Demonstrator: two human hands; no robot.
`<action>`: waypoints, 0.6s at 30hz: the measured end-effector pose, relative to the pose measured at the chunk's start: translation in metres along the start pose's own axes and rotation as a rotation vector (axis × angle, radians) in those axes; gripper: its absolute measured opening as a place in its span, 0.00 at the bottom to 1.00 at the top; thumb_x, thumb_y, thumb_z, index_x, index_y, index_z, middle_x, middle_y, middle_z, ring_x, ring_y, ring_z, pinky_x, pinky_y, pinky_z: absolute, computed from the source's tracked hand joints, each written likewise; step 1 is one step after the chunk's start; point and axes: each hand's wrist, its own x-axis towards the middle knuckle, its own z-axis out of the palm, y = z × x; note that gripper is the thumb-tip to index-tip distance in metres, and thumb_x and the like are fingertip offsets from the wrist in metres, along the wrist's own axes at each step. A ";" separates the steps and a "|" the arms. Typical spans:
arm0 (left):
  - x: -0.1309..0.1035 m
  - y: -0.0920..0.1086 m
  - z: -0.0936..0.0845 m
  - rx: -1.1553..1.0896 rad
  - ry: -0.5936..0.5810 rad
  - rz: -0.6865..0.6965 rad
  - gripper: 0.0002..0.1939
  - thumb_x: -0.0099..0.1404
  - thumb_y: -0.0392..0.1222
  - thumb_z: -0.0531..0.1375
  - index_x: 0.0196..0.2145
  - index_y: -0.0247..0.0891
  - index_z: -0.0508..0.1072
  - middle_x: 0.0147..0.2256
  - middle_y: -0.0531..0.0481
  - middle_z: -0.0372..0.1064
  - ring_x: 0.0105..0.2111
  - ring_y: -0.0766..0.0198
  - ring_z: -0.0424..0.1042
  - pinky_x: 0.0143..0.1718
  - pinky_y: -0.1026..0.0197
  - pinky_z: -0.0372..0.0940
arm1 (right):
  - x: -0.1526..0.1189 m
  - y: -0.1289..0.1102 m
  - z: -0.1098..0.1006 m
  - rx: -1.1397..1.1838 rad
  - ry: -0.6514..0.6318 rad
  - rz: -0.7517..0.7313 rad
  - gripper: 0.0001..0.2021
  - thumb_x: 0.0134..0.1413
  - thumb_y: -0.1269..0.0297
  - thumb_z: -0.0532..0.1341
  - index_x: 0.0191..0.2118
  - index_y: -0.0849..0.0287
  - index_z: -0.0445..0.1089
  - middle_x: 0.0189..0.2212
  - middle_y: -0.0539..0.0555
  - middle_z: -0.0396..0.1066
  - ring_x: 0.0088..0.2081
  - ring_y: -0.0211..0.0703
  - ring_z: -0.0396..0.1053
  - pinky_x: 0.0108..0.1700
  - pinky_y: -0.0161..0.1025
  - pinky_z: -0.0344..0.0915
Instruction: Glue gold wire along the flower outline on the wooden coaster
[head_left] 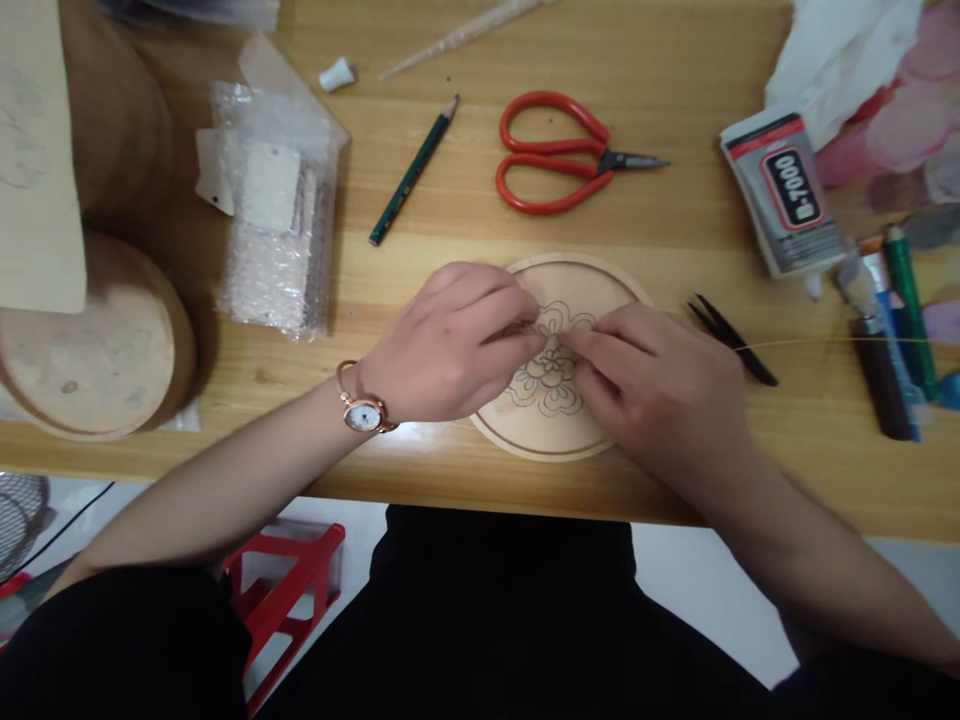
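A round wooden board (555,438) with a raised rim lies near the table's front edge, and a flower (556,400) is drawn on it in dark lines. Over the drawing, my left hand (457,345) and my right hand (660,375) meet with pinched fingertips, almost touching. A thin yellow thread or wire (825,341) runs out to the right from under my right hand, which seems to grip it. What sits between my left fingertips is too small to make out. Black tweezers (731,338) lie just beyond my right hand.
Red-handled scissors (555,150), a dark green pencil (414,170) and a white cap (337,74) lie behind the board. At left are a bubble-wrapped packet (274,250) and a wooden disc (90,350). A glue tube (784,195) and pens (911,310) occupy the right.
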 end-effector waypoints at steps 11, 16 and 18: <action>0.002 -0.003 -0.002 -0.185 0.012 -0.048 0.10 0.64 0.34 0.58 0.42 0.40 0.75 0.41 0.44 0.72 0.43 0.53 0.69 0.42 0.46 0.66 | 0.000 0.000 0.000 -0.019 -0.005 -0.012 0.12 0.60 0.70 0.55 0.33 0.60 0.76 0.27 0.51 0.72 0.27 0.36 0.66 0.26 0.36 0.55; 0.003 -0.007 -0.002 -0.261 0.014 -0.055 0.10 0.63 0.34 0.59 0.41 0.41 0.76 0.41 0.44 0.71 0.43 0.52 0.69 0.42 0.45 0.65 | 0.000 0.000 0.000 -0.019 0.008 -0.006 0.12 0.60 0.71 0.55 0.34 0.60 0.76 0.27 0.51 0.72 0.28 0.36 0.66 0.27 0.36 0.56; 0.003 -0.008 -0.003 -0.273 0.003 -0.061 0.10 0.64 0.33 0.58 0.41 0.42 0.76 0.41 0.44 0.71 0.43 0.53 0.69 0.42 0.45 0.65 | 0.000 0.000 0.000 -0.015 0.000 -0.001 0.12 0.61 0.70 0.54 0.34 0.60 0.76 0.27 0.52 0.72 0.28 0.36 0.66 0.26 0.36 0.55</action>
